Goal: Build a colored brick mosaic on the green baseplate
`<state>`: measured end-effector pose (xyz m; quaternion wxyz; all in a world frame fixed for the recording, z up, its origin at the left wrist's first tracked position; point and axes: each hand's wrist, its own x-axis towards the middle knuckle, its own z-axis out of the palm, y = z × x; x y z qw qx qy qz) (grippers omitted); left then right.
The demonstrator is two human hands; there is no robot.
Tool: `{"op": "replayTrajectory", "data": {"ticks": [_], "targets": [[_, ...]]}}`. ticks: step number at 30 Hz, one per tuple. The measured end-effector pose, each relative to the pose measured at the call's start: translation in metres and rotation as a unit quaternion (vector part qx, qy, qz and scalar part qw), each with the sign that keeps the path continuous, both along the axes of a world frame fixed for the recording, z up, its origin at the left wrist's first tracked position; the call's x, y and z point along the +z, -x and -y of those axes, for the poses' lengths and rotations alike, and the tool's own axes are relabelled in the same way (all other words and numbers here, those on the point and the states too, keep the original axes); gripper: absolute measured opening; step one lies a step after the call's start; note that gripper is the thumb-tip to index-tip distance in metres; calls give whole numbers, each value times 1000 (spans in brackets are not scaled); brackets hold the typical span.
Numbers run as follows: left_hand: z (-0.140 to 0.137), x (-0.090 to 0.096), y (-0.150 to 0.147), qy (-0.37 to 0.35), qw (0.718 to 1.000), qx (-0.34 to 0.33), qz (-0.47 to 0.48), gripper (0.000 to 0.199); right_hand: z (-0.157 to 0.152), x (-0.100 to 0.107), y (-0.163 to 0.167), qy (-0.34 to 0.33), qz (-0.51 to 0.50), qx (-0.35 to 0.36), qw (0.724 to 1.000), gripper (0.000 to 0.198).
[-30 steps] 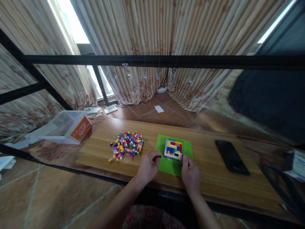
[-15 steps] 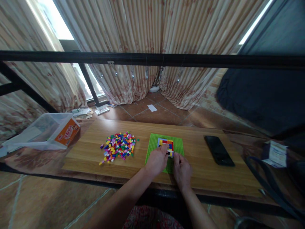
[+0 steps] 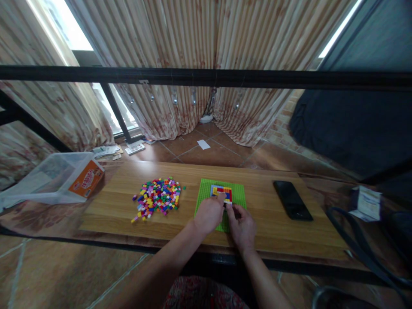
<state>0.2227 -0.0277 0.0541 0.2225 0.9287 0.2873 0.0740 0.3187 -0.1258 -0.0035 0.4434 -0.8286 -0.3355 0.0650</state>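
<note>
A green studded baseplate [image 3: 238, 191] lies on the wooden board, bearing a small patch of toy bricks [image 3: 222, 190] in red, yellow, blue and white inside a light-blue edge. My left hand [image 3: 208, 213] covers the baseplate's left part. Its index finger reaches onto the bricks; the other fingers are curled under, and whether they hold anything is hidden. At the lower right of the patch is my right hand [image 3: 243, 227]. Its thumb tip touches the near edge of the bricks, with the bent fingers apart from it and no brick visible between them.
A heap of loose coloured bricks [image 3: 157, 196] spreads over the left of the wooden board [image 3: 267, 234]. A black phone [image 3: 292, 200] lies at the right. Beyond the left end stands a clear plastic bin [image 3: 61, 171] with an orange label. A black rail [image 3: 206, 77] crosses behind.
My right thumb has shifted left onto the near edge of the bricks and parted from the fingers. The left index finger stays on the patch. The whole view has shifted slightly.
</note>
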Motion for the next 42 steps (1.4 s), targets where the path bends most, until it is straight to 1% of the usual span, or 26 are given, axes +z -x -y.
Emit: {"op": "replayTrajectory", "data": {"ticks": [3,7,10,13,17,23,28,32,37,40,42], "targets": [[0,-1,-1,-5,1000,6,-1,27,0,-1,-1,3,-1,-1,1000,55],[1,-10,-1,-4,999,22,32,26,0,0,-1,4,3,-6,1000,57],[2,-18,1,9,998,28,63,26,-1,1,0,6,0,-10,1000,57],[3,-22,2,24,995,35,86,30,-1,2,1,14,-4,-16,1000,57],[5,-24,2,26,994,41,103,33,-2,2,0,24,-4,-23,999,58],[7,-26,0,18,993,46,111,34,-4,6,-3,30,-41,-2,999,58],[10,-30,-1,20,990,62,122,41,-6,13,1,64,-13,-19,998,56],[11,-31,0,47,985,69,152,48,-5,15,4,86,-4,-15,996,56],[10,-29,6,78,975,69,194,51,0,17,-2,62,-29,14,998,65],[11,-26,11,82,972,95,199,43,2,16,-5,48,-58,5,997,73],[14,-25,14,71,972,113,193,37,4,14,-5,40,-62,-6,997,73]]}}
